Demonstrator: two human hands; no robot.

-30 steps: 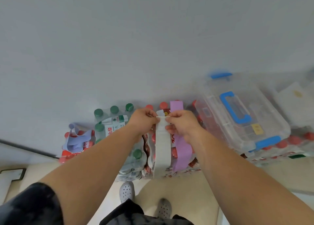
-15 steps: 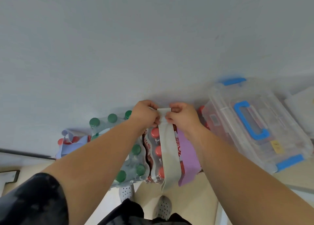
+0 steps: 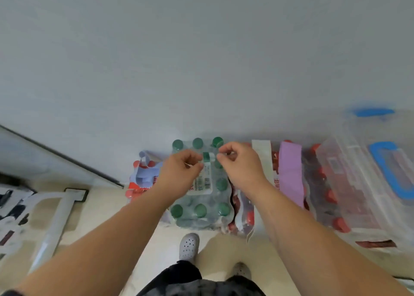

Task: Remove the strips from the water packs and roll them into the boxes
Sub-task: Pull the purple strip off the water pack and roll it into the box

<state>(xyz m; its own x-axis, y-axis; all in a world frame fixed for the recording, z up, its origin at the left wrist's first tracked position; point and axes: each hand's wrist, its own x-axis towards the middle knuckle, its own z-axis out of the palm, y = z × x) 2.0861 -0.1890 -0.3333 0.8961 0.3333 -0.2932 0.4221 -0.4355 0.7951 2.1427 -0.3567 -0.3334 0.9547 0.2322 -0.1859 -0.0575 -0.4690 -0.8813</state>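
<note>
In the head view, your left hand point(image 3: 181, 174) and right hand point(image 3: 240, 164) have moved off the white strip point(image 3: 261, 161), which lies draped over the red-capped pack point(image 3: 243, 213). Both hands, fingers curled, now seem to pinch the ends of the green-and-white band point(image 3: 207, 157) on the green-capped pack point(image 3: 201, 210). The white strip looks unfinished. A purple strip point(image 3: 291, 174) and a lavender strip point(image 3: 145, 174) also remain. The clear box point(image 3: 349, 183) sits to the right, with nothing between it and your hands.

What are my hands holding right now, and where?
The left hand and right hand each pinch one side of the green-and-white strip atop the green-capped water pack.
</note>
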